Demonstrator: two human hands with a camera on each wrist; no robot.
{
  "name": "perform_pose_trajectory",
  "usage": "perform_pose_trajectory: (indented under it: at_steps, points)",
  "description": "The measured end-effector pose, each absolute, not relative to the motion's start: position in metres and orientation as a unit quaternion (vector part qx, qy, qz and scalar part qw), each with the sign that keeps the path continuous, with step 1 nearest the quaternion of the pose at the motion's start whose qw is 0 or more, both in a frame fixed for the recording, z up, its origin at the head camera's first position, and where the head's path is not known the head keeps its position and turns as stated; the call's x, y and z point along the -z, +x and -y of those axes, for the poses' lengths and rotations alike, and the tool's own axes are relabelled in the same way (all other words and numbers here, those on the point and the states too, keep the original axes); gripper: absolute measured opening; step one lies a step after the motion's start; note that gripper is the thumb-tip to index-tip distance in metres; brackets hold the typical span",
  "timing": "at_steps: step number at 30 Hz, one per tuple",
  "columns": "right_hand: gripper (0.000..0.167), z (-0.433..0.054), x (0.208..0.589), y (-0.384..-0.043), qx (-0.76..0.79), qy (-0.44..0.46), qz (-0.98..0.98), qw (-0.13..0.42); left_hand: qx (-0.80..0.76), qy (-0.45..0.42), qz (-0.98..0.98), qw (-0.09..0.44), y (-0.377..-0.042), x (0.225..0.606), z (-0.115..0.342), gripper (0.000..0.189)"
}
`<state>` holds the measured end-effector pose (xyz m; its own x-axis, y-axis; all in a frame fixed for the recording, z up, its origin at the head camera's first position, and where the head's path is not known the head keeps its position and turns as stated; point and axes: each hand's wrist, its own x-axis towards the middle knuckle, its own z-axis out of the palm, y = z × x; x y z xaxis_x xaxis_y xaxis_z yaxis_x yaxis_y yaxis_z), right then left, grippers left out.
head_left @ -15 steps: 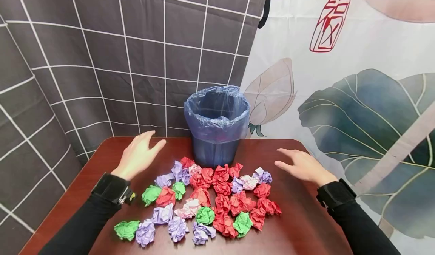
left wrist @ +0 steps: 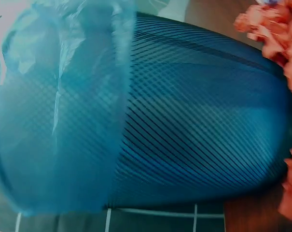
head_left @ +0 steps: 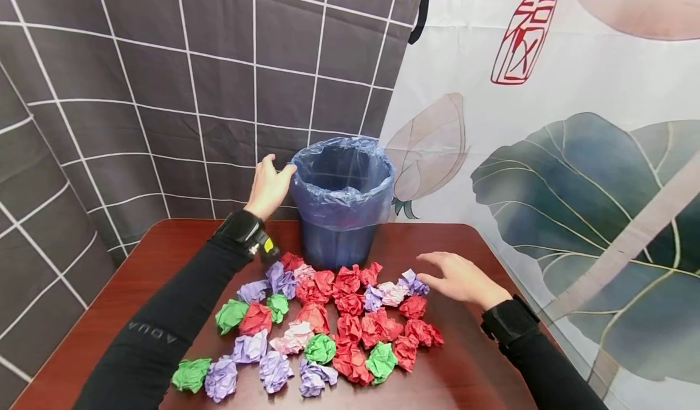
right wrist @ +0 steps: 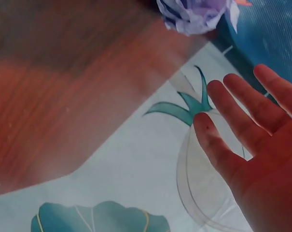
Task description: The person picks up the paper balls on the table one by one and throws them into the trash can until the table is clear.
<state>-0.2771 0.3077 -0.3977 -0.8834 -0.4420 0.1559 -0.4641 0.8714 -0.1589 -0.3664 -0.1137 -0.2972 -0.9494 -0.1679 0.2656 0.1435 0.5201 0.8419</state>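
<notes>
A: Who is pictured here, and where?

B: A person in black sleeves works at a reddish-brown desk [head_left: 465, 367], where a blue bin [head_left: 339, 246] stands by the middle of the far edge, its thin plastic liner [head_left: 341, 208] folded down outside.

A: And the left hand [head_left: 269, 186]?

B: At the left side of the rim, thumb and fingers parted; whether the thumb touches the plastic, I cannot tell (the left wrist view is mostly mesh and liner).

A: The right hand [head_left: 462, 279]?

B: Spread, its palm bare, above the desk toward the right edge, near a purple ball [head_left: 414, 283].

A: The paper?

B: Crumpled paper balls [head_left: 350, 361], red, purple, pink and green, lie from the bin's foot toward the near edge, with a green ball [head_left: 191, 375] outermost toward the near left corner.

A: Any lettering?

B: "AQUA" on the left sleeve [head_left: 158, 332]; on the white wall hanging [head_left: 437, 64], a red seal [head_left: 526, 30] bears characters I cannot read with certainty.
</notes>
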Motion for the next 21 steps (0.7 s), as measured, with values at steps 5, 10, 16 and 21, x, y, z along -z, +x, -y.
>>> perform_pose_trajectory:
  at_steps: [5, 10, 16, 21]
  points:
    - [0.055, -0.293, 0.413, -0.277, -0.107, 0.245, 0.963, 0.039, 0.508, 0.023, 0.855, 0.107, -0.387, 0.292, 0.105, 0.074]
    - [0.059, -0.284, 0.424, -0.281, -0.109, 0.255, 0.961, 0.017, 0.509, 0.012, 0.855, 0.098, -0.395, 0.295, 0.105, 0.056]
    - [0.060, -0.285, 0.431, -0.291, -0.105, 0.244, 0.964, -0.003, 0.476, -0.010, 0.873, 0.102, -0.398, 0.291, 0.104, 0.031]
    - [0.051, -0.292, 0.440, -0.299, -0.111, 0.245, 0.963, -0.020, 0.447, -0.036, 0.889, 0.089, -0.397, 0.284, 0.095, 0.047]
